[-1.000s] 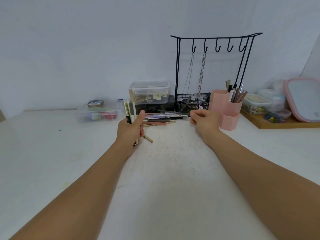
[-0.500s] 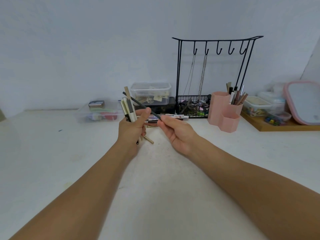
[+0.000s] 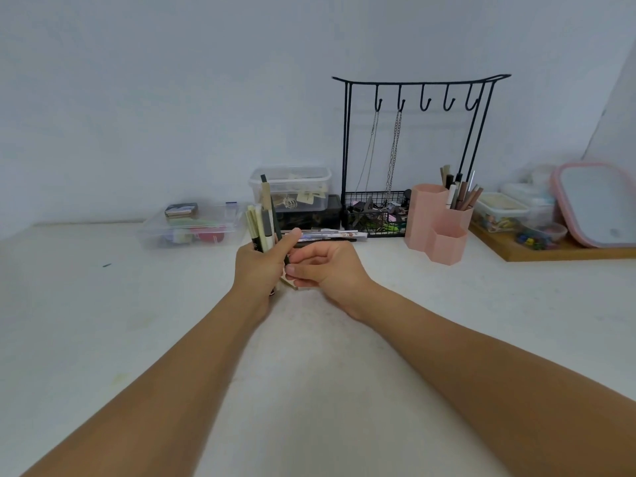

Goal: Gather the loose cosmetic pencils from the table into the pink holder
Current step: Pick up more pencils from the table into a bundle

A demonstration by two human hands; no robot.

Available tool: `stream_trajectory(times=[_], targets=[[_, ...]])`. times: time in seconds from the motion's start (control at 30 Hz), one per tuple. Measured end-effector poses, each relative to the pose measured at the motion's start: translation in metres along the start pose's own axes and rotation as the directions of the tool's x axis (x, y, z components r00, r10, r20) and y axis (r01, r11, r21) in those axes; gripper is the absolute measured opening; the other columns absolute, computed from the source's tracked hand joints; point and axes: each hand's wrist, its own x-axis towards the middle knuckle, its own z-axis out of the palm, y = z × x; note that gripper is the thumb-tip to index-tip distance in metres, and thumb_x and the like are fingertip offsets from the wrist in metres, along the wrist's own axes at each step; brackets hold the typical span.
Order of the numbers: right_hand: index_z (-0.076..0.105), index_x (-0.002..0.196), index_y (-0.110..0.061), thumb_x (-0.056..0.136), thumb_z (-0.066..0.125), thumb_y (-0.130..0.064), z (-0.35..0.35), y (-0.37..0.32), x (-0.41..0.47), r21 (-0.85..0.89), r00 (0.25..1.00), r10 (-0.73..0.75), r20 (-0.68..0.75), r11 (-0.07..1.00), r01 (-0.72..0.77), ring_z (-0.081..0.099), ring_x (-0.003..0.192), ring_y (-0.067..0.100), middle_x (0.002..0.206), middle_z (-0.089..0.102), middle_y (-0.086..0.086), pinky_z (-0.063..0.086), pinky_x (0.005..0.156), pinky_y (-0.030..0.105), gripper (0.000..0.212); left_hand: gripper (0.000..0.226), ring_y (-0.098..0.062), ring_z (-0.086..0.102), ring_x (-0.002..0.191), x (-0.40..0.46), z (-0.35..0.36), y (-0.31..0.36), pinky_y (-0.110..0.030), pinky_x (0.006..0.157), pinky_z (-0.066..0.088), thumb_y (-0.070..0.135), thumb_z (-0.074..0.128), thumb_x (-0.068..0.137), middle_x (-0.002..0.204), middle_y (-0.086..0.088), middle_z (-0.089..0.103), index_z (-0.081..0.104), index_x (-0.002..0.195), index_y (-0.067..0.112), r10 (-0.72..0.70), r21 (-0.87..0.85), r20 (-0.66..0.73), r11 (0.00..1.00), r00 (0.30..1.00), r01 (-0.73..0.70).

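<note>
Pencils (image 3: 264,220) stand up in a bunch in the left hand (image 3: 260,266), which grips them tight, likely so many can go into the pink holder (image 3: 435,223) at once. The right hand (image 3: 327,266) sits just beside it with curled fingers pinching the low end of a dark pencil (image 3: 285,258) in the bunch. More pencils (image 3: 327,235) lie flat on the table (image 3: 103,321) behind the hands. The holder stands off to the right, with some pencils already upright in its back cup (image 3: 457,215). Its front cup (image 3: 446,244) looks empty from here.

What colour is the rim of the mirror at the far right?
Pink, around the mirror; seen in the head view.
</note>
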Motion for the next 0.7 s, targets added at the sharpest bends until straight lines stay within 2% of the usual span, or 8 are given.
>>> stream_trajectory(times=[0.07,0.1,0.17,0.23,0.33,0.43,0.57,0.7], targets=[[0.077,0.084,-0.009,0.078,0.079,0.004,-0.004,0.001,0.003,-0.106,1.0,-0.024,0.008,0.994,0.025,0.071,0.074,0.018,0.081,0.076,0.01,0.061,0.071,0.026,0.014,0.028,-0.022,0.073,0.063,0.001,0.0,0.0,-0.033,0.059,0.06,0.041,0.085,0.078,0.069,-0.005,0.076,0.076,0.066,0.017,0.003,0.006,0.004,1.0,1.0,-0.003],[0.077,0.085,-0.01,0.08,0.079,-0.001,-0.01,0.001,0.005,-0.255,0.997,-0.08,-0.019,0.964,0.073,0.07,0.076,0.013,0.083,0.076,0.006,0.059,0.073,0.022,0.011,0.03,-0.016,0.068,0.055,0.001,-0.001,0.0,-0.027,0.051,0.055,0.041,0.082,0.08,0.062,0.0,0.072,0.074,0.065,0.017,0.005,0.024,-0.005,1.0,1.0,-0.005],[0.077,0.091,-0.014,0.084,0.076,-0.009,-0.025,0.002,0.01,-0.642,0.958,-0.272,-0.086,0.751,0.156,0.066,0.08,0.004,0.088,0.074,-0.004,0.051,0.073,0.014,0.009,0.037,-0.012,0.056,0.049,0.003,-0.002,0.0,-0.022,0.05,0.047,0.046,0.078,0.082,0.054,0.005,0.061,0.069,0.062,0.017,0.009,0.092,-0.036,0.996,0.999,-0.006],[0.074,0.103,-0.013,0.089,0.07,-0.01,-0.04,0.003,0.017,-0.797,0.919,-0.369,-0.14,0.593,0.117,0.061,0.089,0.007,0.1,0.071,-0.003,0.048,0.08,0.016,0.015,0.037,-0.016,0.053,0.058,0.007,-0.005,-0.002,-0.03,0.061,0.049,0.048,0.077,0.083,0.059,0.002,0.061,0.068,0.06,0.02,0.002,0.109,-0.044,0.994,0.999,0.003],[0.063,0.122,-0.01,0.095,0.063,-0.011,-0.051,0.007,0.029,-0.834,0.941,-0.284,-0.185,0.551,0.002,0.058,0.108,0.017,0.121,0.065,0.005,0.046,0.097,0.028,0.027,0.03,-0.015,0.064,0.064,0.008,-0.006,-0.003,-0.035,0.073,0.058,0.044,0.078,0.086,0.061,0.002,0.07,0.072,0.076,0.016,-0.003,0.06,-0.019,0.998,1.0,0.004],[0.059,0.129,-0.01,0.098,0.058,-0.01,-0.051,0.01,0.039,-0.861,0.968,-0.215,-0.127,0.509,0.0,0.057,0.115,0.021,0.128,0.062,0.007,0.043,0.099,0.026,0.031,0.035,-0.013,0.068,0.062,0.004,-0.007,-0.005,-0.035,0.073,0.06,0.047,0.078,0.084,0.057,0.001,0.069,0.07,0.08,0.013,0.023,0.095,0.005,0.995,1.0,-0.023],[0.067,0.121,-0.008,0.095,0.063,-0.009,-0.055,0.011,0.05,-0.884,0.969,-0.217,-0.121,0.468,-0.006,0.06,0.109,0.025,0.119,0.067,0.01,0.043,0.094,0.026,0.026,0.038,-0.011,0.06,0.052,0.0,-0.009,-0.005,-0.035,0.07,0.057,0.045,0.081,0.083,0.055,0.001,0.062,0.073,0.087,0.008,0.045,0.075,0.026,0.996,0.999,-0.047],[0.076,0.099,-0.006,0.093,0.065,-0.009,-0.056,0.013,0.058,-0.887,0.963,-0.221,-0.155,0.46,-0.037,0.065,0.095,0.024,0.1,0.074,0.01,0.049,0.086,0.031,0.013,0.029,-0.011,0.056,0.05,0.0,-0.009,-0.005,-0.034,0.067,0.055,0.038,0.081,0.084,0.053,0.003,0.06,0.072,0.086,0.011,0.057,0.068,0.044,0.996,0.997,-0.06]])
